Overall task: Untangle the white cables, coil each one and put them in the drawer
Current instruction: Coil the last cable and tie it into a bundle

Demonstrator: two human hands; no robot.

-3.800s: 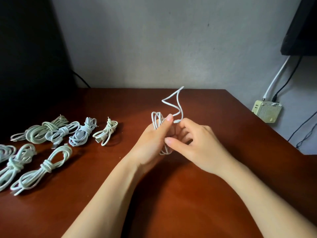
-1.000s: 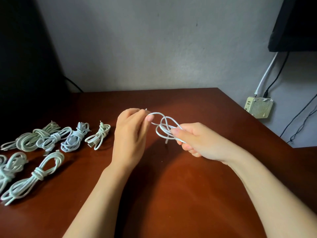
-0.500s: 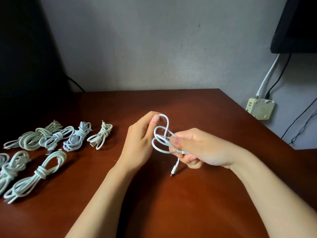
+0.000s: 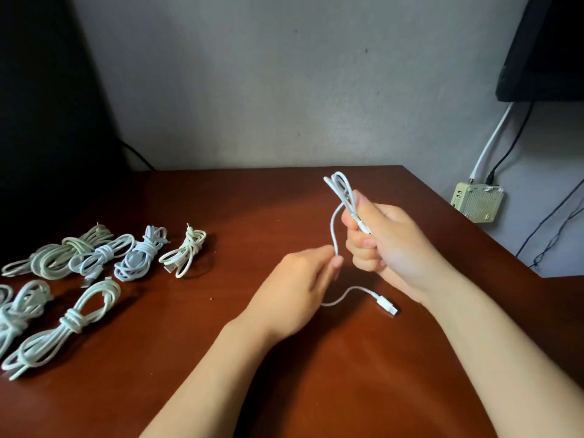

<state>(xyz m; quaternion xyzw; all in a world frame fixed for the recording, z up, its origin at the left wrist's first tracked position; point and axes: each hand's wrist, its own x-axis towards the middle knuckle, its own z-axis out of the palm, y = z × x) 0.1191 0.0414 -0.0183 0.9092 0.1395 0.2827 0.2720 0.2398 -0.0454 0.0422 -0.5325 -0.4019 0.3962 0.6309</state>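
My right hand (image 4: 388,245) is closed around a folded bundle of a thin white cable (image 4: 339,191), whose loops stick up above my fist. One strand drops from the bundle to my left hand (image 4: 300,289), which pinches it between thumb and fingers. The cable's free end curves out below my left hand and lies on the wooden table (image 4: 316,374), ending in a white plug (image 4: 386,305). No drawer is in view.
Several coiled and tied white cables (image 4: 139,252) lie in two rows at the table's left side. A small beige box (image 4: 477,202) with wires hangs on the wall past the table's right edge. A dark screen (image 4: 550,49) is at upper right.
My right hand has lifted and turned the bundle upright. My left hand has dropped lower and now pinches the hanging strand. The plug end has come to rest on the table.
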